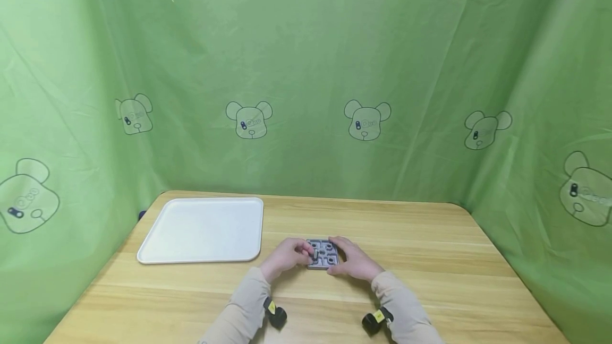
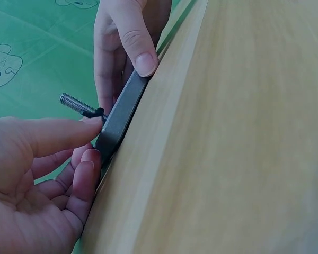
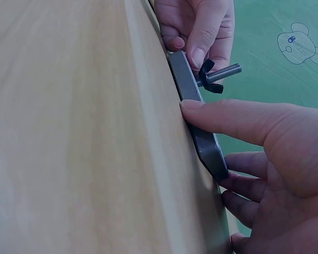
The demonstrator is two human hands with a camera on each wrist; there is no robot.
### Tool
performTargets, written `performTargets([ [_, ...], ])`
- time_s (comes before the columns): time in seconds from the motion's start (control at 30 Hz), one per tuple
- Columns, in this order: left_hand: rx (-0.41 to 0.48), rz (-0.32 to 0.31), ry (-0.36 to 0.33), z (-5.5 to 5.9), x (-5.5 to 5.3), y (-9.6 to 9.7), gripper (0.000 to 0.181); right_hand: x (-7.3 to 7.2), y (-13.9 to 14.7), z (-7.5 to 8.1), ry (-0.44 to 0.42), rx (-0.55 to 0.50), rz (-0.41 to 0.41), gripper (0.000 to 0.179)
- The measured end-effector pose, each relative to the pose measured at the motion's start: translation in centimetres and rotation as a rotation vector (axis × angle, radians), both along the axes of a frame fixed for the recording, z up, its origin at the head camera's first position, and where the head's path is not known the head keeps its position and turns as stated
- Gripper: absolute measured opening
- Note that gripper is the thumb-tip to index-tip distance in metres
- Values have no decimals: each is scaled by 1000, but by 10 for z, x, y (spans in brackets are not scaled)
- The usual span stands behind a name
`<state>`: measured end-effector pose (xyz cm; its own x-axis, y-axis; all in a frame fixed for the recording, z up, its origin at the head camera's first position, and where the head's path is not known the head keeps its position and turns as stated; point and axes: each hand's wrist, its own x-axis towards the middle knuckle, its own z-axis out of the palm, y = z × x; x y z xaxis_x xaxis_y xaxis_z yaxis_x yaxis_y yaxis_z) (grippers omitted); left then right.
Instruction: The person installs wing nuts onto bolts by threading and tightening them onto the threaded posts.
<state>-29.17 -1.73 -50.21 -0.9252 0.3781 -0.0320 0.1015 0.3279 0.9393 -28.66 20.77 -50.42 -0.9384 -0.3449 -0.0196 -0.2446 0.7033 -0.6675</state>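
Observation:
A grey square metal plate [image 1: 323, 253] with recesses and holes lies flat on the table between both hands. From its left part a threaded bolt [image 3: 228, 72] stands upright, carrying a black wing nut [image 3: 208, 74] low down near the plate. My left hand [image 1: 289, 255] has thumb and fingertips at the wing nut and seems to pinch it; its other fingers curl beside the plate's edge. On the plate's right side, my right hand [image 1: 355, 260] grips it, thumb on the near edge and fingers at the far edge. The left fingertips partly hide the nut in the left wrist view.
A white rectangular tray [image 1: 201, 230] with nothing on it lies at the table's back left. The wooden table [image 1: 430, 259] is bounded by a green curtain [image 1: 306, 57] at the back and both sides. Each forearm wears a black strap with a camera.

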Motion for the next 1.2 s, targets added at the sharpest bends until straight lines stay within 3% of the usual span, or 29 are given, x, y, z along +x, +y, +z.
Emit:
performTargets([
  [0.23, 19, -8, -7, 0, 1, 0, 26, 1, 0, 2, -3, -1, -1, 91],
  [0.57, -53, 11, 14, -1, -1, 0, 15, 4, -1, 6, -7, -3, -6, 91],
  [0.9, -47, 46, 37, -1, 0, 1, 12, 4, -1, 6, -13, -3, -7, 92],
  [1.2, -31, 7, 56, 3, 4, -1, 6, 4, -2, 6, -17, -6, -12, 92],
])
